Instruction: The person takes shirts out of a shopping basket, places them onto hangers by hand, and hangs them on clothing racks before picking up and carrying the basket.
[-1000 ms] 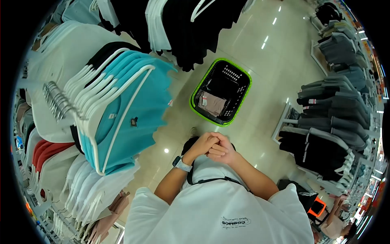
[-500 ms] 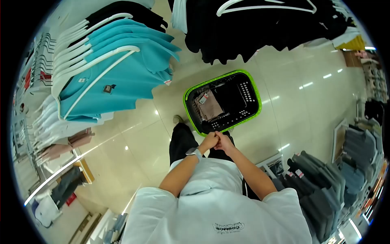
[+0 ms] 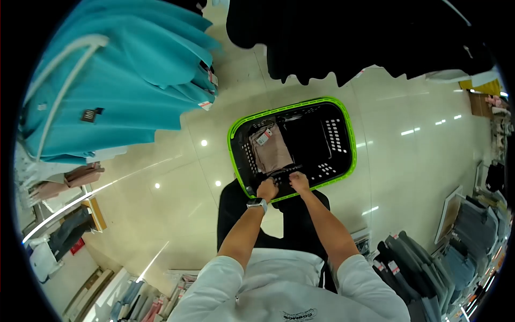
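Observation:
A black shopping basket with a bright green rim (image 3: pixel 352 153) is below me, in front of my legs. Inside, on the left, lies a folded beige-pink garment (image 3: pixel 272 150) with a white and red tag (image 3: pixel 264 137). Darker contents beside it are hard to make out. My left hand (image 3: pixel 266 189), a watch (image 3: pixel 256 203) on its wrist, is closed over the basket's near edge. My right hand (image 3: pixel 298 182), a little apart from it, is also curled closed above that edge. What the fingers hold, if anything, is hidden.
Turquoise shirts (image 3: pixel 118 80) hang at the upper left, and black garments (image 3: pixel 343 37) hang above the basket. Grey and dark clothes (image 3: pixel 424 268) hang at the lower right. Glossy tiles (image 3: pixel 397 123) cover the floor. A wooden box (image 3: pixel 479 104) stands at the far right.
My hands have parted from being together and moved forward over the basket's near edge. The basket and turquoise shirts appear larger and closer.

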The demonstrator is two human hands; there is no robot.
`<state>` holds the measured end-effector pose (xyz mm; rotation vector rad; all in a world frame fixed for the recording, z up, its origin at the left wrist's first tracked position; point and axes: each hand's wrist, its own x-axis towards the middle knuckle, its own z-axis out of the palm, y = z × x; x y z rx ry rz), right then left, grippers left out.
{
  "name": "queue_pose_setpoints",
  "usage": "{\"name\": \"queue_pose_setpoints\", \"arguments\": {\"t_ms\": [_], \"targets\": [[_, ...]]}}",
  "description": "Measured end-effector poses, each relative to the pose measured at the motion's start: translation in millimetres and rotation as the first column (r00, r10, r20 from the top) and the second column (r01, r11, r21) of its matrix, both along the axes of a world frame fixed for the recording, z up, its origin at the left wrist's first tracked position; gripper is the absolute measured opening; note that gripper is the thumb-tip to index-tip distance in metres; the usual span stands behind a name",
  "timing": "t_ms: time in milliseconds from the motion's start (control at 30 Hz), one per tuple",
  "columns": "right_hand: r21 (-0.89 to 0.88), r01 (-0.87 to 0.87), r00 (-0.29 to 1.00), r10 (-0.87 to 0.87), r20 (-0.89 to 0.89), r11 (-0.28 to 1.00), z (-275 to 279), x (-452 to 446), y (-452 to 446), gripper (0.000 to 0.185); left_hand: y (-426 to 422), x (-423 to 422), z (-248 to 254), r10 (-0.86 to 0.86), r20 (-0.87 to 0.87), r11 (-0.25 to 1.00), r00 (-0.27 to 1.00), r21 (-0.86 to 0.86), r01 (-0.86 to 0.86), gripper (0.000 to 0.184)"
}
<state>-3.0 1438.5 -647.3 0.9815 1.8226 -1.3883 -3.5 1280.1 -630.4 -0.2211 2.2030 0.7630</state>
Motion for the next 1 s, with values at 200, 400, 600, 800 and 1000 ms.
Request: {"name": "queue_pose_setpoints", "arguments": {"t_ms": [200,400,600,800,1000], "targets": [[-0.113,0.049,0.992,-0.034,0.124,0.992,-92,-24,-34,0.024,6,-12,-138,-0.376,-0.217,0.892,0.901,-0.347,0.288,0.026],[-0.273,0.25,0.948,-0.178,0.262,0.929,-108,-31,-43,0.03,8,-39,-216,-0.566,-0.183,0.776,0.804,-0.447,0.445,0.027],[-0.367,0.522,0.84,-0.39,0.376,0.77,-74,-13,-31,0.054,11,-65,-78,-0.36,-0.338,0.933,0.869,-0.109,0.344,0.032],[-0.802,0.586,0.734,-0.493,0.468,0.112,90,-5,-23,0.083,20,-44,178,-0.044,-0.426,0.934,0.904,0.303,0.188,0.02],[-0.96,0.247,0.845,-0.514,0.146,0.134,212,-16,-43,0.069,0,17,401,-0.196,-0.248,0.437,0.949,0.844,0.311,0.014]]}}
